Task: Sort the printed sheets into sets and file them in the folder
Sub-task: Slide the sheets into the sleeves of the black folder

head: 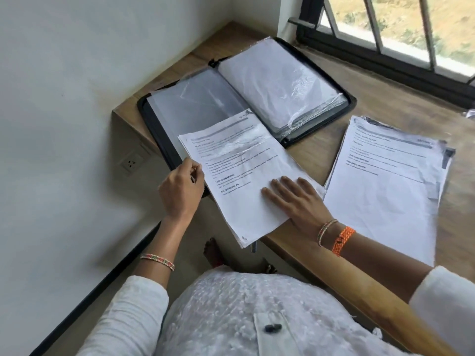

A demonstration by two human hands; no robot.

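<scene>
A black zip folder (151, 119) lies open on the wooden desk (401, 109), its clear plastic sleeves spread to both sides. A set of printed sheets (239, 160) lies across the folder's near corner and overhangs the desk edge. My left hand (181, 191) pinches the left edge of this set. My right hand (295, 199) lies flat on its lower right part with straight fingers. A second pile of printed sheets (385, 188) rests on the desk to the right, apart from both hands.
A white wall (77, 98) runs close along the left, with a socket (131, 163) low on it. A barred window (385, 27) stands behind the desk. The desk's rounded front edge (334, 273) passes under my right forearm.
</scene>
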